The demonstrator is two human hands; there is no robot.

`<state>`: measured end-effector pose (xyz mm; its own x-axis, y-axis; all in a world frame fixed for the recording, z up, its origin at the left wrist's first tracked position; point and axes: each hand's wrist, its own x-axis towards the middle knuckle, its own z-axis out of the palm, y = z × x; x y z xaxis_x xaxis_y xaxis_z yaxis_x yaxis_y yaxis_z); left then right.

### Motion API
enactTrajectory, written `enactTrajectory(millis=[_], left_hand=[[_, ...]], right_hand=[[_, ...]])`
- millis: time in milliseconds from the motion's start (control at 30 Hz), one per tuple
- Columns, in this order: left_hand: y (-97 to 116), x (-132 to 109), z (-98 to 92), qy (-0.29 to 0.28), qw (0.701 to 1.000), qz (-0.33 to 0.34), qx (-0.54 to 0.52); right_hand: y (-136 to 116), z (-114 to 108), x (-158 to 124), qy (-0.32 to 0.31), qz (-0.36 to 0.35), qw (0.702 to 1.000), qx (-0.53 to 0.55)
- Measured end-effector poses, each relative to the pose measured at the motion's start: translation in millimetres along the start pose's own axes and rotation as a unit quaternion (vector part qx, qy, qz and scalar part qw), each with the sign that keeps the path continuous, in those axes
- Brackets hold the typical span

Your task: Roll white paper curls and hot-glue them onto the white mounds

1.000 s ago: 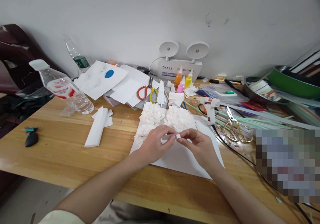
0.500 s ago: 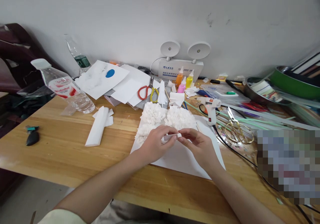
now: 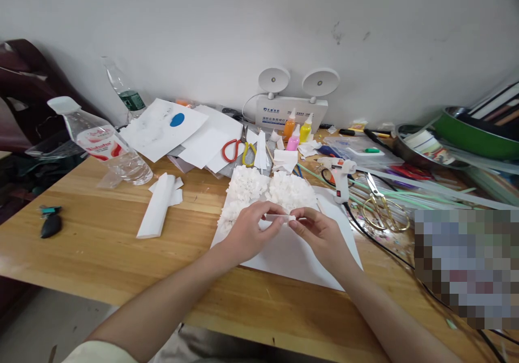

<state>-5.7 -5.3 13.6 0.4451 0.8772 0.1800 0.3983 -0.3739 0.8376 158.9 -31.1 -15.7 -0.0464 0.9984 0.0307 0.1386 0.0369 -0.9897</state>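
Note:
Between my two hands is a small strip of white paper (image 3: 278, 218), folded or rolled at its right end. My left hand (image 3: 252, 230) pinches its left part between thumb and fingers. The thumb and fingertips of my right hand (image 3: 318, 236) close on the right end. Both hands are above a white sheet (image 3: 284, 260) lying on the table. Just behind them on the sheet sit clumps of crumpled white paper pieces (image 3: 291, 191), partly hidden by my hands.
To the left lie a folded white paper (image 3: 156, 209) and a water bottle (image 3: 105, 144). Behind are red-and-yellow-handled scissors (image 3: 239, 149) and small paint bottles (image 3: 292, 137). On the right are a glue gun (image 3: 341, 179), its black cord, and gold-handled scissors (image 3: 383, 211).
The strip has tilted slightly, now lying more level between my fingertips. Both hands keep their grip, and the view has shifted a little.

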Motion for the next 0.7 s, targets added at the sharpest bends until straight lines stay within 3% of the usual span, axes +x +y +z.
enactTrajectory(millis=[700], left_hand=[[-4.4, 1.5, 3.0, -0.010, 0.999, 0.007, 0.039]], right_hand=[[-4.1, 3.0, -1.2, -0.032, -0.021, 0.999, 0.003]])
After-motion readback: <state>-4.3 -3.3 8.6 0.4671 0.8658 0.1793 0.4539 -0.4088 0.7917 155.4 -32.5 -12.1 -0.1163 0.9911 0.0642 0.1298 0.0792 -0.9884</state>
